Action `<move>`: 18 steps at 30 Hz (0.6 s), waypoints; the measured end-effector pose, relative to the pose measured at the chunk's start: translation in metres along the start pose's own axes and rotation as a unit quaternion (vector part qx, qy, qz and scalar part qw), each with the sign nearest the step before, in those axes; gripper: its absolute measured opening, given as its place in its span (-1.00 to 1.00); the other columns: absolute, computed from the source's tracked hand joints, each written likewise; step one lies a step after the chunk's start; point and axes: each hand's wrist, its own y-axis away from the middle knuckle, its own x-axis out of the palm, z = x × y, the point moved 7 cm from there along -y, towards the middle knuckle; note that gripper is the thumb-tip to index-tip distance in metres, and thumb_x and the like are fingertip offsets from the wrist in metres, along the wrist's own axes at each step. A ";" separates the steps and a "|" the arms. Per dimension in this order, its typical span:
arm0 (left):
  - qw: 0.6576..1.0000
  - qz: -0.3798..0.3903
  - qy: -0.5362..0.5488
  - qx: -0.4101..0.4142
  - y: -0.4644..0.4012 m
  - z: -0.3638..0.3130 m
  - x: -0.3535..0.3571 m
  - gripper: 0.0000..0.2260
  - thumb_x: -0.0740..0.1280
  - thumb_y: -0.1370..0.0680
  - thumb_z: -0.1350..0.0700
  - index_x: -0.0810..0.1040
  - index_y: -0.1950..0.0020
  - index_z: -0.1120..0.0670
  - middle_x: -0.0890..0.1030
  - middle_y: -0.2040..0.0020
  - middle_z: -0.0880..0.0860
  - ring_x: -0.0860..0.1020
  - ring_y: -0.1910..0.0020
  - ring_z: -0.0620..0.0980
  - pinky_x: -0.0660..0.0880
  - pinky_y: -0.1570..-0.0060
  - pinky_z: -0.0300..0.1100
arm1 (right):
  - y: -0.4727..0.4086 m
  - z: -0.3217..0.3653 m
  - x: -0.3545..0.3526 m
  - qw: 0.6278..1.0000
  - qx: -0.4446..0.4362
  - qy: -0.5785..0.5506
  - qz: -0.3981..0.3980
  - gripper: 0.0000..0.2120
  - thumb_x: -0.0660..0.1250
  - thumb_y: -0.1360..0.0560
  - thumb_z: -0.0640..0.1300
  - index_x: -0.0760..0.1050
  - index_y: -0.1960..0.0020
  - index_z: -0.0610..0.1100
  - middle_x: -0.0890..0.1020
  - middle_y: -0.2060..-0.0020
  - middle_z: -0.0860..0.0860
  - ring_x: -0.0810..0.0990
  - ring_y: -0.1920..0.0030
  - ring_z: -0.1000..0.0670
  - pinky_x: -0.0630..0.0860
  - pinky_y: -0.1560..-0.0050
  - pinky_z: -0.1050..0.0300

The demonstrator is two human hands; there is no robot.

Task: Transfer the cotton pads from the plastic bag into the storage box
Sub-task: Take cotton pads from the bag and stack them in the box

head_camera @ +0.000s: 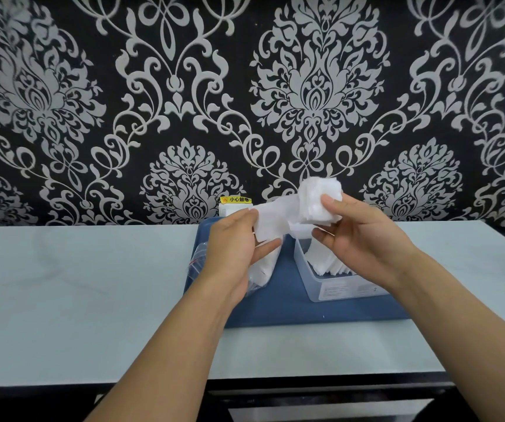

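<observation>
Cotton pads (315,202) are held in the air as one loose white wad between both hands, above the storage box (333,284). The right hand (364,229) pinches the thick end, thumb on top and fingers curled beneath; the left hand (236,242) grips the thinner trailing end. More pads already stand in the box under the right wrist, and others seem to remain in the plastic bag (198,257) below the left hand, though the palm hides most of it. Risk: the wad is uneven and only pinched at its ends, so its middle could sag, shedding pads onto the blue tray (275,303) instead of the box.
</observation>
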 end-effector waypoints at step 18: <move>0.982 0.115 0.138 -0.057 0.012 0.005 0.025 -0.76 0.23 -0.67 0.21 0.58 -0.28 0.22 0.71 -0.13 0.16 0.68 -0.14 0.06 0.62 -0.13 -0.08 | -0.001 -0.012 0.008 0.999 0.011 0.022 -0.028 -0.78 0.34 -0.55 -0.22 0.64 -0.18 -0.16 0.70 -0.09 -0.13 0.67 0.02 -0.02 0.64 0.04 0.18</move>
